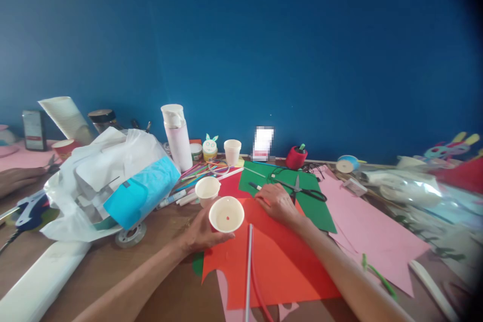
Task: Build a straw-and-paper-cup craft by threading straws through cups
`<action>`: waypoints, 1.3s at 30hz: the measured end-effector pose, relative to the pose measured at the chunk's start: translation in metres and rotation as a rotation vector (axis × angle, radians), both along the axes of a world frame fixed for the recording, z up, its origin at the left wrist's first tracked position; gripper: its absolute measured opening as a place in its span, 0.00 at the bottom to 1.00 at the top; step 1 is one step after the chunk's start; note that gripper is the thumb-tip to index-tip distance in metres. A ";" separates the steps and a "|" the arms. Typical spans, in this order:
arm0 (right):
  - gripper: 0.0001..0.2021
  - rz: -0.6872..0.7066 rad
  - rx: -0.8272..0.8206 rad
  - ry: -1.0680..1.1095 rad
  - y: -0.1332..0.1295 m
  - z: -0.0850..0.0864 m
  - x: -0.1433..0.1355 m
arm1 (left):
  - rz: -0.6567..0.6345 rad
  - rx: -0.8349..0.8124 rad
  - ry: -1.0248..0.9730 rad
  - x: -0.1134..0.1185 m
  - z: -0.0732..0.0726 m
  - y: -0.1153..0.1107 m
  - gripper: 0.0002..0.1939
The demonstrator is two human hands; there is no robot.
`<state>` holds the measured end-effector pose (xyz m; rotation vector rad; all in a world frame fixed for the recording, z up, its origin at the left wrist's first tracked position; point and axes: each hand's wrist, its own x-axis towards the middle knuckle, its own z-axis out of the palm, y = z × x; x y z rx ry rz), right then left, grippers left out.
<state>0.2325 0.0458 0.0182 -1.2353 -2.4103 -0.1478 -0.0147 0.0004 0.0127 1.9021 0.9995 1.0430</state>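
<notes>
My left hand (202,229) is closed around a white paper cup (226,215), whose open mouth faces me. A small red spot shows on the cup's inside bottom. Just behind it stands a second paper cup (207,188). My right hand (276,203) rests over the edge between the orange sheet (290,261) and the green sheet (320,211), its fingers bent. Beside its fingertips a small white and dark pen-like piece (258,187) shows; whether the fingers grip it is hidden. Black-handled scissors (313,193) lie right behind that hand.
At left are a plastic bag (86,186) with a blue pack, a tape roll (131,235) and a glue gun (30,211). Another person's hand (22,181) is at far left. A white bottle (178,138) and a phone (263,143) stand behind. Pink sheets (377,241) lie right.
</notes>
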 end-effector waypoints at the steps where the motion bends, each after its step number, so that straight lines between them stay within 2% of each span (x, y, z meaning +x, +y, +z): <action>1: 0.11 0.044 -0.023 0.005 -0.002 0.001 -0.003 | 0.001 -0.007 0.000 -0.001 0.000 0.000 0.36; 7: 0.08 0.324 -0.281 0.030 -0.014 0.018 -0.008 | -0.045 -0.057 0.042 -0.003 -0.001 0.002 0.29; 11: 0.08 0.404 -0.399 0.007 -0.022 0.029 -0.009 | -0.054 -0.092 0.023 -0.003 -0.001 0.004 0.32; 14: 0.10 0.411 -0.439 -0.044 -0.026 0.028 -0.012 | -0.085 -0.111 0.054 -0.004 0.005 0.003 0.30; 18: 0.09 0.416 -0.469 -0.069 -0.026 0.020 -0.014 | -0.163 -0.166 0.095 -0.011 0.026 0.003 0.30; 21: 0.07 0.417 -0.479 -0.065 -0.022 0.014 -0.012 | -0.214 -0.189 0.120 -0.017 0.039 0.006 0.26; 23: 0.06 0.419 -0.491 -0.052 -0.020 0.012 -0.010 | -0.224 -0.178 0.141 -0.019 0.038 0.009 0.23; 26: 0.05 0.407 -0.518 -0.023 -0.020 0.012 -0.009 | -0.271 -0.188 0.146 -0.018 0.026 0.012 0.27; 29: 0.04 0.381 -0.555 -0.012 -0.021 0.018 -0.009 | -0.265 -0.196 0.155 -0.016 0.015 0.011 0.26; 31: 0.04 0.362 -0.596 -0.019 -0.022 0.023 -0.007 | -0.257 -0.197 0.141 -0.014 0.015 0.010 0.26; 36: 0.04 0.328 -0.754 -0.003 -0.017 0.031 0.003 | -0.322 -0.255 0.075 -0.025 0.043 0.011 0.27; 39: 0.04 0.308 -0.824 0.033 -0.013 0.030 0.008 | -0.198 -0.235 -0.006 -0.047 0.057 0.017 0.29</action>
